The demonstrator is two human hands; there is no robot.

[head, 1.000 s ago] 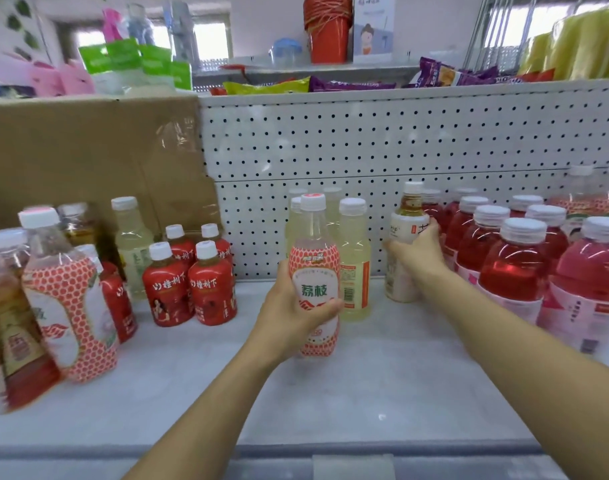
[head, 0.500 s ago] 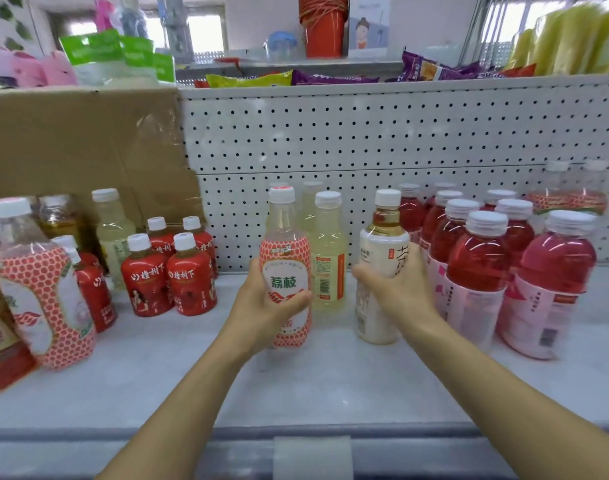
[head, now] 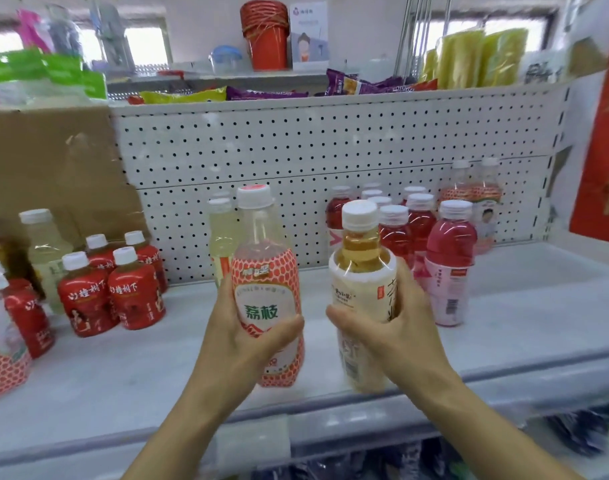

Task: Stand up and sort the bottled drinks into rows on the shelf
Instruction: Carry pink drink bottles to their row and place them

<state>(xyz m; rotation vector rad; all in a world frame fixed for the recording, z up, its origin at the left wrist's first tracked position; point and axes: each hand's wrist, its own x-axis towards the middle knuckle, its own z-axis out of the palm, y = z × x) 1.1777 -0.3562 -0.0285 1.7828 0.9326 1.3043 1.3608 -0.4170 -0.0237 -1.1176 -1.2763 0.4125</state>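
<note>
head-worn view — forward and down, close to shelf (head: 504, 306)

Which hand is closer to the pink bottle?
Right. The right hand, holding the cream-labelled bottle, is just left of the pink bottle; the left hand, holding the red-patterned bottle, is farther left.

"荔枝" on honeycomb-label bottle (head: 265, 292)

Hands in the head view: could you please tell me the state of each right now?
Left hand: grips the lychee bottle.
Right hand: grips the cream-labelled amber bottle.
</note>
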